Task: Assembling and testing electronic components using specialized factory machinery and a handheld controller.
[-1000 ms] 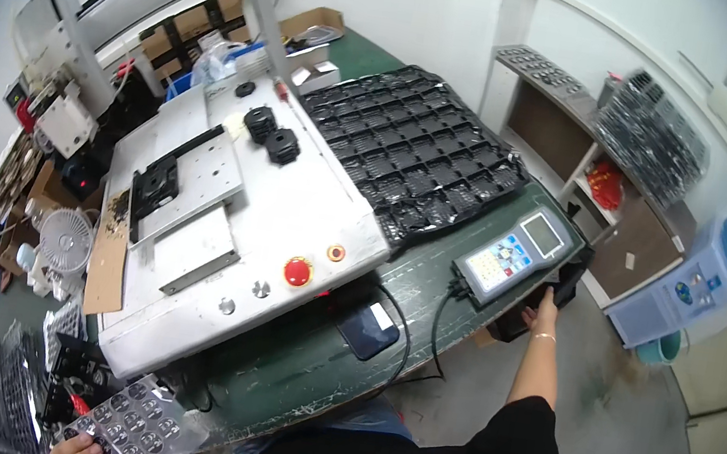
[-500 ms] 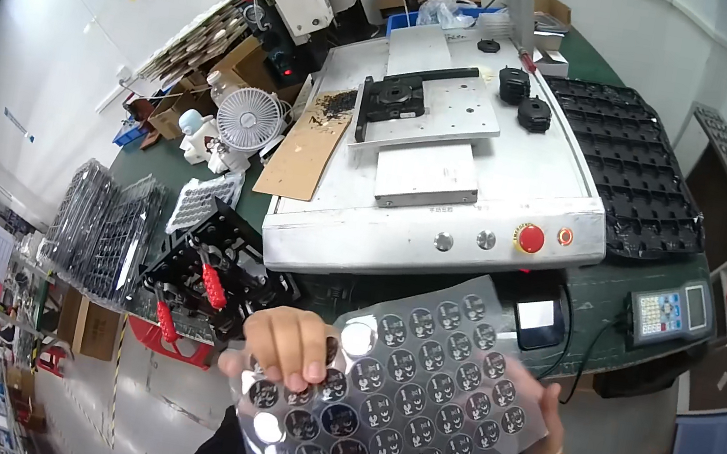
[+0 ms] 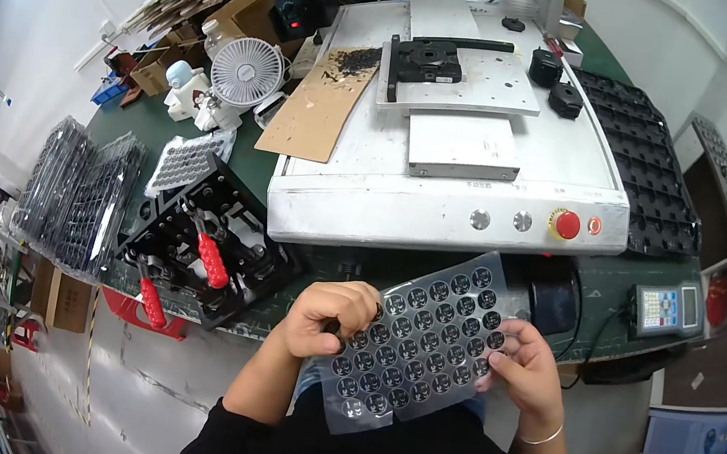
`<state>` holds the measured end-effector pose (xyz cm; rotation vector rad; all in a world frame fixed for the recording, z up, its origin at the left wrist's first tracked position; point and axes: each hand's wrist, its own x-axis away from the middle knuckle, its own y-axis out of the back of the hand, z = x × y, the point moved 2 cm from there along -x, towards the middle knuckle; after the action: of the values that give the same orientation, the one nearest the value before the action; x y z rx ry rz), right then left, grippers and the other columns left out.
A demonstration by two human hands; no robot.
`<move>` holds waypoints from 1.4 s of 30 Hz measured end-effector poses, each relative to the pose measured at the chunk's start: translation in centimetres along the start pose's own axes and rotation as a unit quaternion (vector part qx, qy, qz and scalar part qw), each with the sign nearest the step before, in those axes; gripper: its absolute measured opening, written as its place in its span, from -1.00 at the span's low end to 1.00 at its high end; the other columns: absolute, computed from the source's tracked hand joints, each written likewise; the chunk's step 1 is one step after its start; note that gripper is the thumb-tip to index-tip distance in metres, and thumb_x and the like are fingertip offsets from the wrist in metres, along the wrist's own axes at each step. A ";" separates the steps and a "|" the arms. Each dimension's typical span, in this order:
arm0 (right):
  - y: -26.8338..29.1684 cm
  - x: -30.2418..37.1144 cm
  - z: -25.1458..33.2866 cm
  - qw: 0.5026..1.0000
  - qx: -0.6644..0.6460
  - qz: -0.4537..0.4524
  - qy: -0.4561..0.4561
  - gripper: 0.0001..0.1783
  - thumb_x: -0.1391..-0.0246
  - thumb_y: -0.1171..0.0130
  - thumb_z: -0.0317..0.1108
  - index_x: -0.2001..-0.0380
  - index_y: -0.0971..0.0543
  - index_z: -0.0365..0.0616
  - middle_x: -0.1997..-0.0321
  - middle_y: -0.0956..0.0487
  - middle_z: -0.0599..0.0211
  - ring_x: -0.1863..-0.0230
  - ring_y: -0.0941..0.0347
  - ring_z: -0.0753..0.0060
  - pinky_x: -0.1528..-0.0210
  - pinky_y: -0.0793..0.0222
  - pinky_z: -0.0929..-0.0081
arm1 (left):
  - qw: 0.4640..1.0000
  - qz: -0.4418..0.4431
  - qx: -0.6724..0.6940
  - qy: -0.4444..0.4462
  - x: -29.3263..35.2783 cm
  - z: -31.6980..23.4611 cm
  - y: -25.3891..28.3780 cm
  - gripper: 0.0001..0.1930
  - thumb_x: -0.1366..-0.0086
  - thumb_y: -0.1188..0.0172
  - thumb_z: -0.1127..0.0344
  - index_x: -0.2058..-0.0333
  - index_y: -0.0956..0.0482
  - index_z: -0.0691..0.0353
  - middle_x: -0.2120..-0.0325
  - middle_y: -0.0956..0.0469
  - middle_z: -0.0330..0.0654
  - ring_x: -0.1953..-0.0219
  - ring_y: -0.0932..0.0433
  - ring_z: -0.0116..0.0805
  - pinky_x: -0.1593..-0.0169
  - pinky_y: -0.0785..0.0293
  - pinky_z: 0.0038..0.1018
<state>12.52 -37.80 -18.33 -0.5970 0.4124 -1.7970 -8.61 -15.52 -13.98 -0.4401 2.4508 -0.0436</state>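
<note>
A clear plastic sheet (image 3: 408,401) bearing rows of round dark stickers is tilted in front of my body. My right hand (image 3: 528,367) pinches its right edge, thumb on top, with a thin bracelet at the wrist. My left hand (image 3: 325,318) is closed beside the sheet's upper left edge. Between its thumb and curled fingers shows a small dark piece (image 3: 331,327); its exact kind is hard to make out. Just left of that hand, a black fixture (image 3: 218,247) with red-handled toggle clamps (image 3: 212,262) stands at the bench edge.
Beyond the sheet stands a white machine (image 3: 443,206) with a red stop button (image 3: 566,224) and a black part (image 3: 428,61) on its plate. A black tray (image 3: 644,167) and handheld keypad (image 3: 666,309) lie right. Left are a fan (image 3: 247,73) and stacked clear trays (image 3: 70,190).
My left hand has moved off the sheet's face to its upper left edge, fingers now curled. The sheet appears smaller and farther right. My right thumb now shows on its edge. The view has shifted.
</note>
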 end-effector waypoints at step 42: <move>-6.7 -11.2 21.2 0.484 0.727 -0.249 0.418 -0.83 0.08 -0.32 -0.41 0.38 -0.59 -0.22 0.35 -0.59 0.12 0.31 -0.54 0.19 0.27 -0.43 0.39 | 0.771 0.232 -0.550 0.223 2.5 5.4 -3.4 -0.13 -0.26 -0.03 -0.28 -0.31 -0.13 0.30 -0.29 -0.02 0.37 -0.36 0.04 0.32 -0.36 0.14 0.12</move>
<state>22.38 -24.68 0.40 1.5819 -0.8341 -2.0876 -6.15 -19.15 -19.26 -0.2745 2.7198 1.7420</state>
